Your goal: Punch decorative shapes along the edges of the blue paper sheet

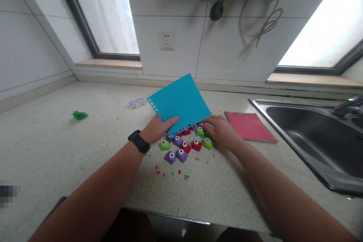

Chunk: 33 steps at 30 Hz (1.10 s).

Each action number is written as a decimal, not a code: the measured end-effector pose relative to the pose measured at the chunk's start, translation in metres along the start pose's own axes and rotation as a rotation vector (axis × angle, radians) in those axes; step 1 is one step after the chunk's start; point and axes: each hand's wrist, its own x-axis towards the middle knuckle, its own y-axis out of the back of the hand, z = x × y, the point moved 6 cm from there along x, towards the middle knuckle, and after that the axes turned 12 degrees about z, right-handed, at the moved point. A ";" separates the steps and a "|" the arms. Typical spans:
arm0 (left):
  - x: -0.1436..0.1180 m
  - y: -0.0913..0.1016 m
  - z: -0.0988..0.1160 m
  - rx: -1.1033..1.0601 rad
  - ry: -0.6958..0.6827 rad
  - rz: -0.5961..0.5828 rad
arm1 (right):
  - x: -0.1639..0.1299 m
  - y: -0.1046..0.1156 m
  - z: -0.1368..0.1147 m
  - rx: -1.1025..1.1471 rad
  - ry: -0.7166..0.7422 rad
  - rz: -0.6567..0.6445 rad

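Observation:
A sheet of blue paper (181,100) with small shapes punched along its left and lower edges is tilted above the counter. My left hand (160,126) grips its lower left part, thumb on top and fingers underneath. Below the sheet stand several small craft punches: purple ones (170,157), red ones (196,144) and green ones (207,143). Some are partly covered by the paper. My right hand (219,130) reaches over the green punches by the sheet's right corner, fingers stretched forward and apart. Its fingertips are partly hidden, and no held thing shows in it.
Red paper (251,126) with a punched border lies at the right, next to a steel sink (309,128). Paper bits (137,103) are heaped behind the blue sheet, and others lie in front of the punches. A crumpled green thing (79,115) is at the left.

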 end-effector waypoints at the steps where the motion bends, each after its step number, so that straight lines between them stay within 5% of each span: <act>1: 0.000 -0.001 0.001 -0.007 0.003 -0.006 | 0.000 0.001 0.000 -0.002 -0.018 0.000; 11: -0.001 -0.003 0.008 0.012 0.040 0.007 | -0.003 0.004 0.007 0.126 -0.235 -0.029; 17: -0.002 0.000 0.008 0.007 0.087 0.077 | -0.003 0.015 0.017 0.602 -0.430 0.222; 24: -0.005 -0.003 0.015 0.053 0.191 0.156 | -0.006 0.040 0.012 1.176 -0.400 0.390; 33: -0.013 -0.012 0.019 0.265 0.119 0.087 | -0.009 0.047 -0.020 1.399 -0.358 0.209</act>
